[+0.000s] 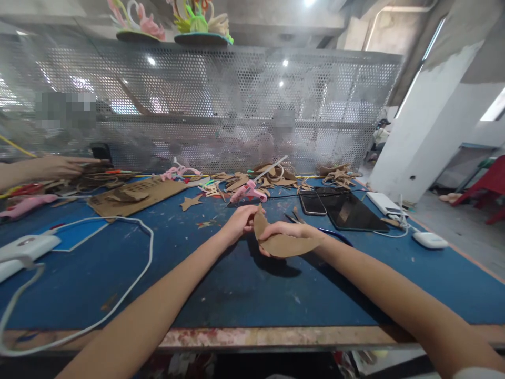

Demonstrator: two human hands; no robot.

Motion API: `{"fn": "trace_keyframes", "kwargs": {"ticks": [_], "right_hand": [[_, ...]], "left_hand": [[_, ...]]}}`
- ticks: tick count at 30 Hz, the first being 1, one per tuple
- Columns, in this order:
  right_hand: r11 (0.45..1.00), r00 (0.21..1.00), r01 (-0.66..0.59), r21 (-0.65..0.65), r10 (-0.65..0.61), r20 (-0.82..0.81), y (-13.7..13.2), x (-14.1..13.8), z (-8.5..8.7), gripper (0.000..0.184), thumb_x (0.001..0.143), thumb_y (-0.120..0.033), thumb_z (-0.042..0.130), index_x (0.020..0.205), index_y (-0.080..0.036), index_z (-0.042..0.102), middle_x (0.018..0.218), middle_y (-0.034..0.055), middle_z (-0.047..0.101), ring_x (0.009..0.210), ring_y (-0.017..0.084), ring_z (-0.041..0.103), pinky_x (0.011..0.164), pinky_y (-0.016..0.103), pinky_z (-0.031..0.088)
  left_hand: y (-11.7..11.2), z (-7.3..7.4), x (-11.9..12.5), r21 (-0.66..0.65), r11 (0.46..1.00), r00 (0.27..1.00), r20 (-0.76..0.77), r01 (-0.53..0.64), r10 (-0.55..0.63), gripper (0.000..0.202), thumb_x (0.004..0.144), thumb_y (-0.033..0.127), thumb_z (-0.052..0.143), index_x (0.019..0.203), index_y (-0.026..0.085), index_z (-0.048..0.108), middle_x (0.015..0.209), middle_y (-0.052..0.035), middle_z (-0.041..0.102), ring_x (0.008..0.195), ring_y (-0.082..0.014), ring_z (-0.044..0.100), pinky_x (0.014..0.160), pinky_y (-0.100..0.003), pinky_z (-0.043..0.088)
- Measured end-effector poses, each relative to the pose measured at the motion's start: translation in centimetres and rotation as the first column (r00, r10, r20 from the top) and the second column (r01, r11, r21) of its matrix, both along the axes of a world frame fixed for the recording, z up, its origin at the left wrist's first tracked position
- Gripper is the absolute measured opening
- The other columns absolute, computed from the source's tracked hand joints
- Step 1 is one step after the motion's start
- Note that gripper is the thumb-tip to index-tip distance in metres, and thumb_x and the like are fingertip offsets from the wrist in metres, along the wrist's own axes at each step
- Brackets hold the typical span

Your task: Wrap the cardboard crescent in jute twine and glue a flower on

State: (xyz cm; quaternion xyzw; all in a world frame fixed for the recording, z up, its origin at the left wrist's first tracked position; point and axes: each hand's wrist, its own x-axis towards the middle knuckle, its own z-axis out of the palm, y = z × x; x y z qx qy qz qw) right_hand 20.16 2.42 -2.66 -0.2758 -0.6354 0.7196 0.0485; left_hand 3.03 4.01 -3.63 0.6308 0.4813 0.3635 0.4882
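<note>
Just above a scuffed blue worktop [236, 305], the right hand [283, 230] grips a curved brown cardboard piece [292, 246], its longer end pointing rightward; the left hand [239, 223], its hold obscured, is nearest the upturned end.

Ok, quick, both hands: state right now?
Left hand: curled at the cardboard piece; grip cannot be told.
Right hand: closed, holding the cardboard piece.

Head-worn view, facing forward, down across table [224, 300].
</note>
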Motion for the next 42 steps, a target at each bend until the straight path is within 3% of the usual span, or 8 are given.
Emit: {"fn": "trace_keyframes", "kwargs": {"ticks": [6, 10, 17, 31, 42], "right_hand": [[0.998, 0.999, -0.022, -0.057, 0.025, 0.044, -0.5, 0.0, 0.9, 0.036, 0.079, -0.042, 0.049, 0.063, -0.012, 0.061, 0.051, 0.0035, 0.053, 0.041, 0.011, 0.047, 0.041, 0.021, 0.034], [0.995, 0.996, -0.027, -0.094, 0.034, 0.080, -0.5, -0.1, 1.1, 0.036, 0.082, -0.041, 0.048, 0.063, -0.012, 0.059, 0.046, 0.0028, 0.050, 0.036, 0.011, 0.044, 0.038, 0.021, 0.029], [0.995, 0.991, -0.011, -0.102, 0.025, 0.135, 0.5, -0.7, -0.1, 0.034, 0.086, -0.026, 0.033, 0.070, -0.011, 0.059, 0.054, 0.0050, 0.056, 0.039, 0.013, 0.049, 0.039, 0.022, 0.036], [0.990, 0.991, -0.027, -0.138, 0.045, 0.130, 1.3, -0.8, -0.9, 0.032, 0.087, -0.029, 0.031, 0.075, -0.012, 0.056, 0.056, 0.0020, 0.057, 0.040, 0.012, 0.050, 0.038, 0.022, 0.037], [0.995, 0.987, 0.021, -0.097, -0.005, 0.162, 1.0, -0.8, -0.8, 0.030, 0.085, -0.029, 0.038, 0.075, -0.010, 0.059, 0.054, 0.0023, 0.058, 0.039, 0.013, 0.052, 0.038, 0.023, 0.041]], "left_hand": [[-0.9, 1.0, 0.0, 0.349, 0.933, 0.973, -0.232, 0.091, -0.008, 0.033, 0.092, 0.032, 0.056, 0.122, 0.017, 0.055, 0.130, -0.0102, 0.053, 0.116, -0.0265, 0.053, 0.097, -0.050, 0.044], [-0.4, 1.1, -0.6, 0.434, 0.874, 0.923, -0.383, 0.220, -0.042, 0.037, 0.092, 0.031, 0.056, 0.126, 0.018, 0.053, 0.135, -0.0109, 0.050, 0.122, -0.0281, 0.050, 0.102, -0.054, 0.040], [0.1, 1.2, -1.1, 0.471, 0.810, 0.821, -0.571, 0.350, -0.023, 0.035, 0.092, 0.031, 0.056, 0.124, 0.017, 0.054, 0.129, -0.0108, 0.054, 0.115, -0.0264, 0.054, 0.097, -0.051, 0.045], [-0.4, 0.4, -0.3, 0.496, 0.762, 0.692, -0.717, 0.417, 0.087, 0.035, 0.092, 0.030, 0.056, 0.124, 0.016, 0.053, 0.124, -0.0105, 0.057, 0.108, -0.0246, 0.058, 0.090, -0.047, 0.050], [-0.5, 0.4, -0.3, 0.453, 0.749, 0.623, -0.779, 0.484, 0.069, 0.027, 0.092, 0.030, 0.056, 0.114, 0.014, 0.058, 0.111, -0.0080, 0.062, 0.094, -0.0200, 0.062, 0.081, -0.041, 0.054]]}}
